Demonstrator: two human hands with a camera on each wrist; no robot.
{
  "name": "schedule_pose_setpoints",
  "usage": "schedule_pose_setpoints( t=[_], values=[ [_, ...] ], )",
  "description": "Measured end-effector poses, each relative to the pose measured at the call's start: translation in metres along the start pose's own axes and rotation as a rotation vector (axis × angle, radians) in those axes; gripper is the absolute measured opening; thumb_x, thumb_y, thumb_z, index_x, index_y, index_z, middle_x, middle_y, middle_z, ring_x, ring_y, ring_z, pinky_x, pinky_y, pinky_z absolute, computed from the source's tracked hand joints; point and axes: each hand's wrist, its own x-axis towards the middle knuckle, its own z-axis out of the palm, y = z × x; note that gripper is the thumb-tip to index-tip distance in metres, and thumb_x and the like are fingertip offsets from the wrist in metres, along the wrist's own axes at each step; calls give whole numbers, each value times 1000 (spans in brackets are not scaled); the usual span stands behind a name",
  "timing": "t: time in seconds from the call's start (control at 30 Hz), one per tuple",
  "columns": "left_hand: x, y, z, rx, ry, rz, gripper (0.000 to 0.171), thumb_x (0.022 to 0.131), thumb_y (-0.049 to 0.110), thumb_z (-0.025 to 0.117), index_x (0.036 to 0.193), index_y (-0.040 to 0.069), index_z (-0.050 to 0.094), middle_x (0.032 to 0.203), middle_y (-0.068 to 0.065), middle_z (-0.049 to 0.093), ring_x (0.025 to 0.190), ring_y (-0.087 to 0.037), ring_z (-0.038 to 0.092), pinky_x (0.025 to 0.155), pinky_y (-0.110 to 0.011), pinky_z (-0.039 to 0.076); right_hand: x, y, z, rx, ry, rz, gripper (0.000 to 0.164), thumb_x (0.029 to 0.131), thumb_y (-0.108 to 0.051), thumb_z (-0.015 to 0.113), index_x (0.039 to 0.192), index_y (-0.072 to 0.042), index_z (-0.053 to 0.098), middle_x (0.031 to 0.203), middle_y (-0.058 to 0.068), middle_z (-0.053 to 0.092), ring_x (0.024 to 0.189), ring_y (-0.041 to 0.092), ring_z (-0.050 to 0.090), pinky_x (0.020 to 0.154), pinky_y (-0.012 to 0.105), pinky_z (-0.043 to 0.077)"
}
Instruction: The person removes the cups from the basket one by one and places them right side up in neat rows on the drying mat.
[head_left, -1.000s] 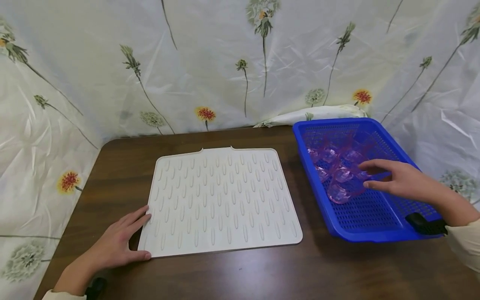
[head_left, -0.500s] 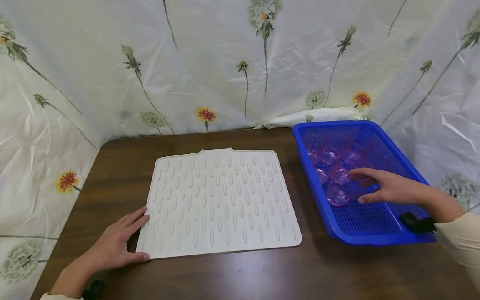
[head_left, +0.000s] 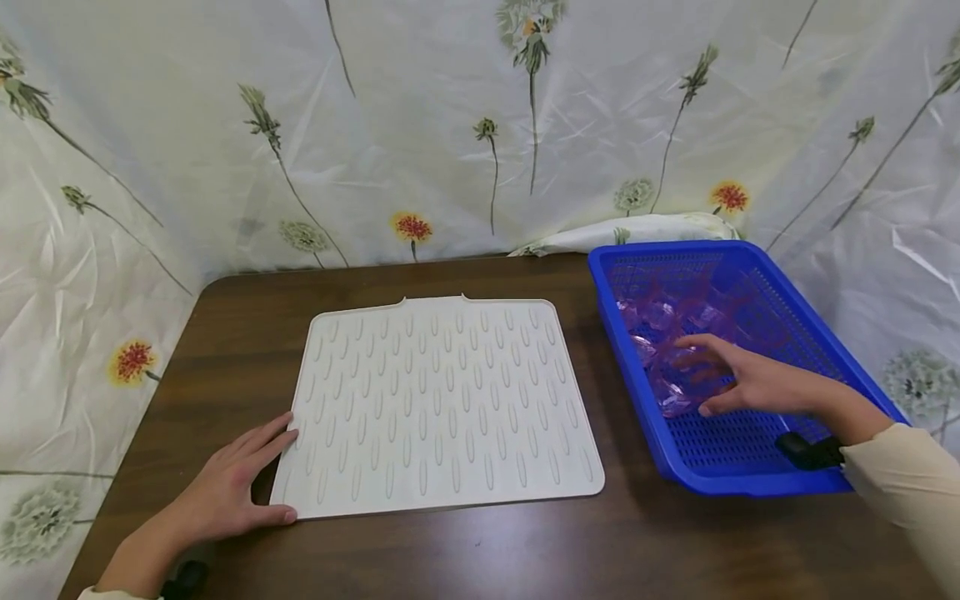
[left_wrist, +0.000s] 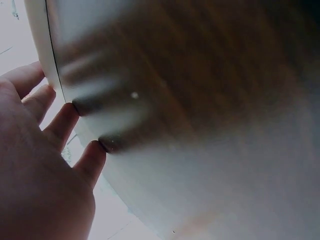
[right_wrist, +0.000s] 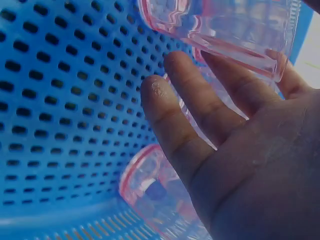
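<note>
In the head view a white ribbed drying mat [head_left: 442, 408] lies flat on the table. My left hand [head_left: 225, 492] rests at the mat's left edge, fingers spread, thumb near its front left corner. Its fingertips [left_wrist: 92, 150] touch the dark surface in the left wrist view. My right hand [head_left: 757, 379] reaches into a blue basket [head_left: 738, 475], among several clear pink cups [head_left: 675, 396]. Seen from the right wrist, the fingers [right_wrist: 162, 102] are slightly bent and lie close to one cup [right_wrist: 235, 32], with another cup [right_wrist: 155, 187] below. No grip on a cup shows.
The brown wooden table [head_left: 480, 550] extends around the mat. Flower-print plastic sheeting [head_left: 375, 150] stands behind and at both sides. The basket has perforated walls and a raised rim. A black strap [head_left: 810, 450] is on the right wrist.
My right hand has moved left and slightly down, closer over the near cups in the basket. The left hand stays at the mat's edge.
</note>
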Motion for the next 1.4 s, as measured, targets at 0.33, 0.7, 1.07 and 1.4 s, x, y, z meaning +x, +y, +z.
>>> schedule_pose_setpoints(
  t=[0.33, 0.7, 1.07, 1.4],
  values=[
    [-5, 0, -2, 0, 8, -15, 97, 66, 58, 84, 143, 9, 51, 156, -10, 40, 130, -42, 47, 90, -66, 44, 4, -3, -2, -1, -38, -14, 79, 87, -16, 75, 149, -7, 28, 149, 29, 43, 125, 28, 58, 83, 25, 57],
    [-3, 0, -3, -7, -8, -22, 97, 66, 58, 84, 143, 9, 51, 155, -12, 40, 130, -42, 47, 90, -66, 44, -4, -4, -1, 38, -44, -4, 77, 89, -14, 72, 150, -5, 27, 149, 33, 40, 115, -13, 53, 82, 25, 58],
    [2, 4, -6, -32, -43, -52, 95, 68, 61, 82, 142, 10, 52, 155, -13, 40, 132, -42, 46, 93, -68, 43, -17, -14, -16, -5, 22, -20, 67, 91, -7, 68, 148, -5, 33, 133, -8, 61, 113, -8, 60, 78, 27, 59],
    [0, 5, -7, -39, -45, -60, 95, 68, 60, 82, 142, 9, 52, 155, -15, 40, 133, -44, 46, 94, -68, 43, -24, -41, -54, -145, 203, -42, 55, 90, 0, 66, 137, -13, 41, 122, -29, 59, 108, -17, 56, 73, 21, 57]
  ],
)
